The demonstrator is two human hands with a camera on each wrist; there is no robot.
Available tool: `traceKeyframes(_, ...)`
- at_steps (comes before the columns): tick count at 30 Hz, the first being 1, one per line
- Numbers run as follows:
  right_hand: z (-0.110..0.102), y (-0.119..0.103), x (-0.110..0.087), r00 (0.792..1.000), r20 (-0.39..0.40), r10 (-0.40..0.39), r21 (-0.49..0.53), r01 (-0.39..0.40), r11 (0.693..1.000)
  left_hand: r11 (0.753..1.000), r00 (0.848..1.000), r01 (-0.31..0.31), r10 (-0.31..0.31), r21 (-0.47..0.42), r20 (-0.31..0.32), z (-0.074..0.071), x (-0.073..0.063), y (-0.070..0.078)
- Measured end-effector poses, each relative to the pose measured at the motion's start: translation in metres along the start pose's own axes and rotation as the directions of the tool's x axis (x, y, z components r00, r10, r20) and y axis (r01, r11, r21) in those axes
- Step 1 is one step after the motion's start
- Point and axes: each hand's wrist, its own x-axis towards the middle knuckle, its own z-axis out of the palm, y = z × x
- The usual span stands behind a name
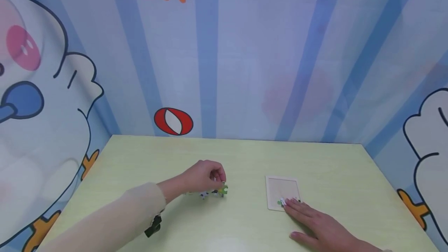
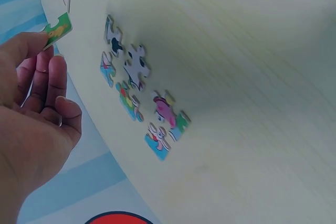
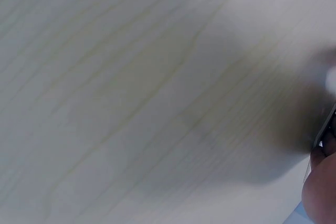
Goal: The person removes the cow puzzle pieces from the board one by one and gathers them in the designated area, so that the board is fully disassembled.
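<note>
My left hand [image 1: 204,176] pinches a green and yellow puzzle piece [image 2: 59,30] between thumb and forefinger, held above the table. Beside it, several loose puzzle pieces lie in a cluster; a spotted black-and-white piece [image 2: 136,65] and a pink piece [image 2: 164,111] show in the left wrist view. Over to the right, a square puzzle tray [image 1: 280,186] lies flat. My right hand [image 1: 318,223] rests with fingers extended on its near right corner, over a green and white puzzle piece [image 1: 281,202] in the tray, partly hidden by the fingertips.
The pale wooden table [image 1: 245,228] ends at a blue striped backdrop [image 1: 241,69] with cartoon ducks. A dark strap [image 1: 153,226] hangs at the left wrist below the sleeve [image 1: 115,215]. Bare tabletop lies between the loose pieces and the tray.
</note>
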Motion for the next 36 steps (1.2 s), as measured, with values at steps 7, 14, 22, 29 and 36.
traceKeyframes(7, 0.0, 0.001, 0.002, 0.999, 0.033, 0.023, 0.023, -0.024, 0.999, 0.999, 0.999, 0.033, -0.032, 0.024, -0.011, -0.006, -0.014, -0.007)
traceKeyframes(14, -0.003, 0.0, 0.003, 0.995, 0.083, 0.052, 0.06, -0.057, 0.997, 0.999, 0.999, 0.043, -0.043, 0.026, -0.02, -0.011, -0.027, -0.014)
traceKeyframes(22, -0.004, -0.002, 0.004, 0.996, 0.074, 0.046, 0.048, -0.049, 0.998, 0.999, 0.999, 0.044, -0.043, 0.014, -0.025, -0.018, -0.043, -0.024)
traceKeyframes(29, -0.001, -0.002, 0.003, 0.998, 0.053, 0.038, 0.033, -0.04, 0.999, 0.998, 0.998, 0.06, -0.06, 0.005, -0.023, -0.021, -0.056, -0.031)
traceKeyframes(36, -0.002, -0.001, 0.003, 0.996, 0.07, 0.051, 0.039, -0.054, 0.998, 0.997, 0.997, 0.082, -0.082, 0.013, -0.014, -0.022, -0.065, -0.036)
